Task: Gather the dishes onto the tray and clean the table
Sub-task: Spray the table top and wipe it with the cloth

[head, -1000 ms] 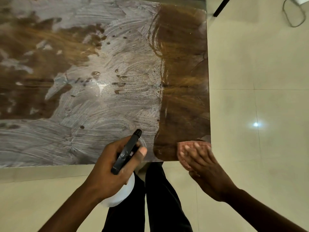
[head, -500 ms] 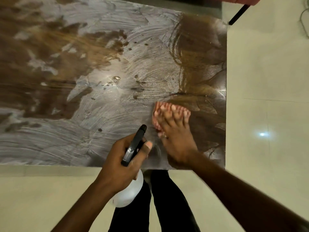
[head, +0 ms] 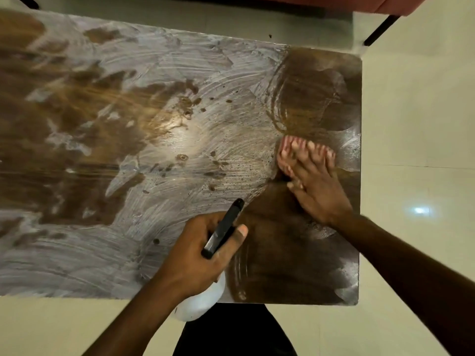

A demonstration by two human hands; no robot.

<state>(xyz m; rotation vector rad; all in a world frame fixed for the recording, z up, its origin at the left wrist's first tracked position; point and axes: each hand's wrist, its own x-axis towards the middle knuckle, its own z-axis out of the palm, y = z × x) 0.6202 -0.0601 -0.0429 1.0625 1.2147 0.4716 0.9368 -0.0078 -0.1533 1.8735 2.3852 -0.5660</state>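
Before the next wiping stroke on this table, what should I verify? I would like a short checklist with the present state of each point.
1. Pink cloth pressed flat under the right hand: ok.
2. Left hand grips the spray bottle securely: ok.
3. No dishes in the stroke's path on the table: ok.
4. White streaks wiped from the middle and left: not ok.
5. Dark specks beside the cloth removed: not ok.
6. Cloth clean enough for another pass: cannot tell.
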